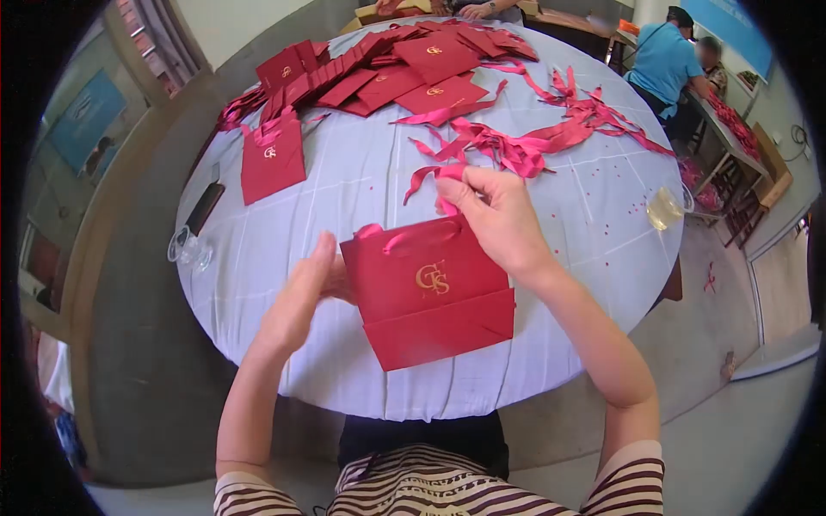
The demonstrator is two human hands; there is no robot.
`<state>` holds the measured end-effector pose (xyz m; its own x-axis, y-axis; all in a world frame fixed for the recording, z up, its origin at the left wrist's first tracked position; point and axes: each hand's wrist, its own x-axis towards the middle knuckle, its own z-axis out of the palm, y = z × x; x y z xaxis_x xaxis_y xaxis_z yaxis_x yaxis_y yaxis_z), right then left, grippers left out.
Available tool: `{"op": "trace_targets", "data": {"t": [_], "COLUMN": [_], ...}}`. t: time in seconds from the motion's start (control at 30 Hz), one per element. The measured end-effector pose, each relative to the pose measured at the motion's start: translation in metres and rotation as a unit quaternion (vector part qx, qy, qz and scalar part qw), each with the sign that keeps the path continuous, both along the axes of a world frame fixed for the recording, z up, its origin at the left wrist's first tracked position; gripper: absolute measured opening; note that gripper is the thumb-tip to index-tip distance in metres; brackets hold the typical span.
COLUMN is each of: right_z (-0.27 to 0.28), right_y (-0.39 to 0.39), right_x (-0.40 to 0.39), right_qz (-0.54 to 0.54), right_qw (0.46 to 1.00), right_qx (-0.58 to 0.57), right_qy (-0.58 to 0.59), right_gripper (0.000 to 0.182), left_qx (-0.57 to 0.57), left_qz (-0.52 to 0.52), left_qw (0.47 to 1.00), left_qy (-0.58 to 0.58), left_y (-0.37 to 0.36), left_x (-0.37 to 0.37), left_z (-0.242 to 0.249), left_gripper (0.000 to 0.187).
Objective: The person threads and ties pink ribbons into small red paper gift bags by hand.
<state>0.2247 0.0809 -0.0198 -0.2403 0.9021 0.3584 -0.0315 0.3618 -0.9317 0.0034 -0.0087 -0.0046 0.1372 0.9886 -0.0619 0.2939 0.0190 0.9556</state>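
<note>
A dark red paper gift bag (432,305) with a gold logo sits in front of me, a pink ribbon (404,238) threaded through its top edge. At its upper right, my right hand (495,211) pinches the pink ribbon between thumb and fingers. My left hand (301,288) is by the bag's left side, thumb raised and apart from it; its fingers reach partly behind the bag. Just beyond the right hand lies a loose pile of cut pink ribbons (495,146).
Many flat red bags (379,82) are heaped at the table's far side. One bag with ribbon (274,163) lies apart at left. A dark phone-like object (205,209) and a clear cup (191,249) are near the left edge, a cup of yellowish liquid (665,209) at right. Other people sit beyond.
</note>
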Motion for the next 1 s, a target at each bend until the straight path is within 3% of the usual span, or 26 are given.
{"op": "trace_targets", "data": {"t": [0.07, 0.1, 0.2, 0.27, 0.33, 0.47, 0.53, 0.57, 0.63, 1.0], "right_z": [-0.012, -0.019, -0.038, -0.032, -0.031, -0.038, -0.042, -0.056, -0.063, -0.056], "right_y": [-0.005, -0.009, -0.008, -0.012, -0.015, -0.009, -0.006, -0.003, 0.002, -0.004], "right_x": [0.001, -0.001, -0.004, -0.003, -0.002, -0.002, -0.001, -0.003, -0.002, -0.005], "right_qz": [-0.018, -0.018, -0.069, -0.079, -0.092, -0.089, -0.017, -0.055, -0.041, -0.072], "right_qw": [0.997, 0.997, 0.987, 0.987, 0.986, 0.987, 0.982, 0.966, 0.957, 0.918], "right_qx": [0.021, 0.007, 0.103, 0.105, 0.078, 0.068, -0.004, 0.07, 0.061, 0.065], "right_qy": [-0.079, -0.074, -0.098, -0.096, -0.111, -0.117, -0.187, -0.244, -0.282, -0.383], "right_gripper": [0.019, 0.019, 0.02, 0.02, 0.02, 0.017, 0.019, 0.027, 0.03, 0.04], "left_qx": [-0.123, -0.127, -0.096, -0.078, 0.008, 0.056, 0.057, 0.052, 0.186, 0.14], "left_qz": [0.16, 0.102, 0.044, 0.044, 0.073, 0.072, 0.106, 0.106, 0.131, 0.133], "left_qw": [0.97, 0.977, 0.982, 0.986, 0.997, 0.996, 0.992, 0.993, 0.919, 0.887], "left_qy": [-0.137, -0.138, -0.155, -0.141, -0.034, 0.004, 0.032, 0.031, 0.321, 0.419], "left_y": [0.003, 0.01, 0.031, 0.036, 0.041, 0.047, 0.048, 0.048, 0.046, 0.028], "left_x": [0.03, 0.035, 0.028, 0.034, 0.041, 0.043, 0.043, 0.042, 0.039, 0.046], "left_z": [-0.001, 0.001, -0.021, -0.023, -0.025, -0.038, -0.046, -0.056, -0.071, -0.053], "left_gripper": [0.053, 0.045, 0.036, 0.03, 0.026, 0.024, 0.028, 0.028, 0.034, 0.046]}}
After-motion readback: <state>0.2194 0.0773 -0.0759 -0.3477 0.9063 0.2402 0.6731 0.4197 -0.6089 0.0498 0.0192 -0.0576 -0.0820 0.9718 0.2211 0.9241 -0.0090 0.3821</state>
